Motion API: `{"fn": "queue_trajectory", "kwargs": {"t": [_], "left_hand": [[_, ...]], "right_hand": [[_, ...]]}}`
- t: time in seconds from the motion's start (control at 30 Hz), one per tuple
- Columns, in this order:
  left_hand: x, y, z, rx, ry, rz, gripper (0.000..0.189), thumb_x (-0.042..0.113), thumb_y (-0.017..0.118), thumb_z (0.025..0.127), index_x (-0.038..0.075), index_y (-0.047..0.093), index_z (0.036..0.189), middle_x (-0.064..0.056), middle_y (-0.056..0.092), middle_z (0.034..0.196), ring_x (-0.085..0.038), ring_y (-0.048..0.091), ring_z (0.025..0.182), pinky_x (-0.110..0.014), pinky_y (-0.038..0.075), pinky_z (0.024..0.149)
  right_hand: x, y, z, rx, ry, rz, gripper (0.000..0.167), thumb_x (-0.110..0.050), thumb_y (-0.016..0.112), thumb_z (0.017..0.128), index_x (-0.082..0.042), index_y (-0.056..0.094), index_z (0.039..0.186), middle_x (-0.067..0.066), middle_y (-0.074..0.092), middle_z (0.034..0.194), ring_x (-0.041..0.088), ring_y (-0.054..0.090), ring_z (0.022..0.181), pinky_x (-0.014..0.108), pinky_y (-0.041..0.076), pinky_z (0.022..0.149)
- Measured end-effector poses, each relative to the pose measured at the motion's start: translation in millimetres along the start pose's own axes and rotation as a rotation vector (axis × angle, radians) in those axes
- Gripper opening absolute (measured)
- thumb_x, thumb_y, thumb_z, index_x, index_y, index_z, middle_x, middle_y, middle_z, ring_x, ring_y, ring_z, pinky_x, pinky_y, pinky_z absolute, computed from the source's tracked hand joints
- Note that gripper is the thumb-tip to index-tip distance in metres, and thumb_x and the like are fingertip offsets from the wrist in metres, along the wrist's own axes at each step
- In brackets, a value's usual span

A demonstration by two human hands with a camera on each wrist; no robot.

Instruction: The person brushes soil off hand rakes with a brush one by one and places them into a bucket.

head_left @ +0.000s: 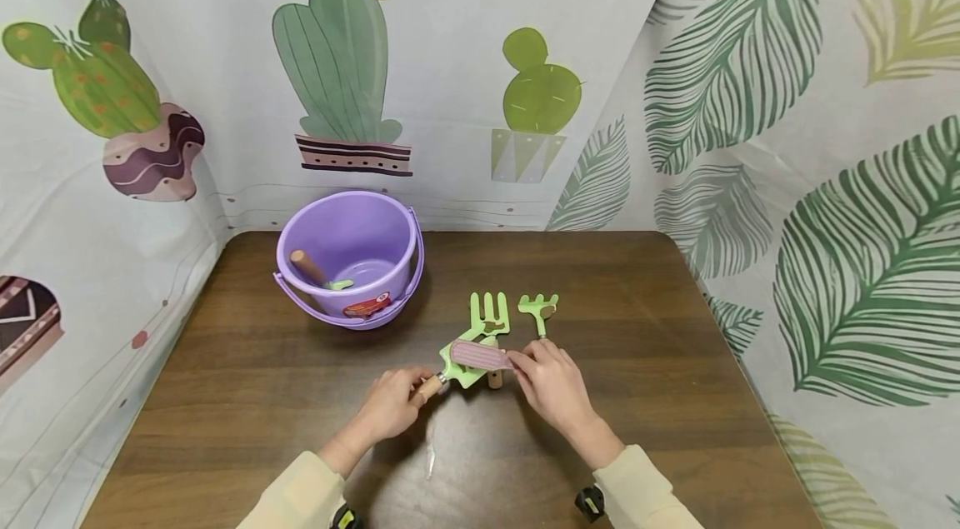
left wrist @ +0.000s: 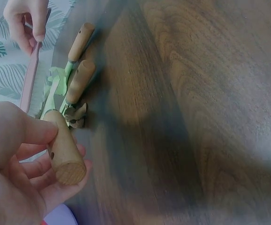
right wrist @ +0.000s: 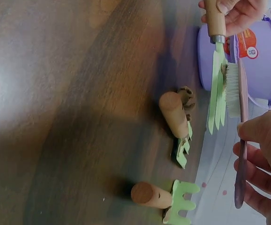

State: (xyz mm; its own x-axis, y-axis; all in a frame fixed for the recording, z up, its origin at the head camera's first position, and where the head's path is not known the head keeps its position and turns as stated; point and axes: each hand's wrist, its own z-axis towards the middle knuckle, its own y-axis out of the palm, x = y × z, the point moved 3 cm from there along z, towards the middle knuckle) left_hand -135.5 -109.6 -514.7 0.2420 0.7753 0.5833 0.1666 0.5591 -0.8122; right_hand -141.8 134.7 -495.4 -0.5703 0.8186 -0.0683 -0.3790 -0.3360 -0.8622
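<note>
My left hand (head_left: 390, 404) grips the wooden handle of a green garden trowel (right wrist: 215, 93), thumb on top, and the blade points away to the right. Between the fingers and thumb of my right hand (head_left: 555, 387) is the dark handle of a pink brush (head_left: 476, 356). Its white bristles (right wrist: 233, 89) face the trowel's blade and meet it in the right wrist view. Below the two lies a green garden fork (head_left: 502, 316) with a wooden handle, partly covered by them in the head view. Brown clumps (right wrist: 186, 95) show beside the fork's handle.
A small green rake (head_left: 538, 308) with brown stuff on it lies right of the fork, by my right hand. At the back left of the wooden table (head_left: 637, 287) stands a purple bucket (head_left: 348, 221). Inside it leans a wooden-handled tool (head_left: 306, 264). Printed cloth hangs behind.
</note>
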Motion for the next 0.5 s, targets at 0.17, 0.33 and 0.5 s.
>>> {"fn": "queue_trajectory", "kwargs": {"t": [0.17, 0.33, 0.5], "left_hand": [[-4.3, -3.9, -1.4, 0.033, -0.029, 0.000, 0.027, 0.003, 0.068, 0.073, 0.013, 0.066, 0.098, 0.003, 0.063, 0.077, -0.015, 0.058, 0.069, -0.034, 0.044, 0.059], [-7.0, -5.1, -0.6, 0.014, -0.058, 0.008, 0.027, 0.005, 0.068, 0.074, 0.015, 0.066, 0.099, 0.002, 0.065, 0.080, -0.015, 0.058, 0.071, -0.034, 0.044, 0.060], [-6.3, -4.1, 0.3, 0.000, -0.058, 0.007, 0.027, 0.006, 0.068, 0.074, 0.014, 0.066, 0.100, 0.001, 0.065, 0.081, -0.015, 0.058, 0.071, -0.034, 0.044, 0.059]], "right_hand": [[9, -2, -5.2, 0.003, 0.021, -0.024, 0.022, -0.010, 0.073, 0.072, -0.013, 0.071, 0.094, 0.000, 0.059, 0.082, 0.017, 0.053, 0.073, 0.030, 0.044, 0.061], [15, -2, -8.7, 0.000, 0.036, -0.024, 0.022, -0.011, 0.073, 0.073, -0.013, 0.070, 0.095, 0.001, 0.060, 0.085, 0.018, 0.054, 0.074, 0.032, 0.045, 0.062], [12, -4, -6.7, 0.029, 0.023, -0.001, 0.022, -0.011, 0.072, 0.073, -0.013, 0.070, 0.094, 0.000, 0.060, 0.084, 0.019, 0.054, 0.073, 0.032, 0.045, 0.061]]}}
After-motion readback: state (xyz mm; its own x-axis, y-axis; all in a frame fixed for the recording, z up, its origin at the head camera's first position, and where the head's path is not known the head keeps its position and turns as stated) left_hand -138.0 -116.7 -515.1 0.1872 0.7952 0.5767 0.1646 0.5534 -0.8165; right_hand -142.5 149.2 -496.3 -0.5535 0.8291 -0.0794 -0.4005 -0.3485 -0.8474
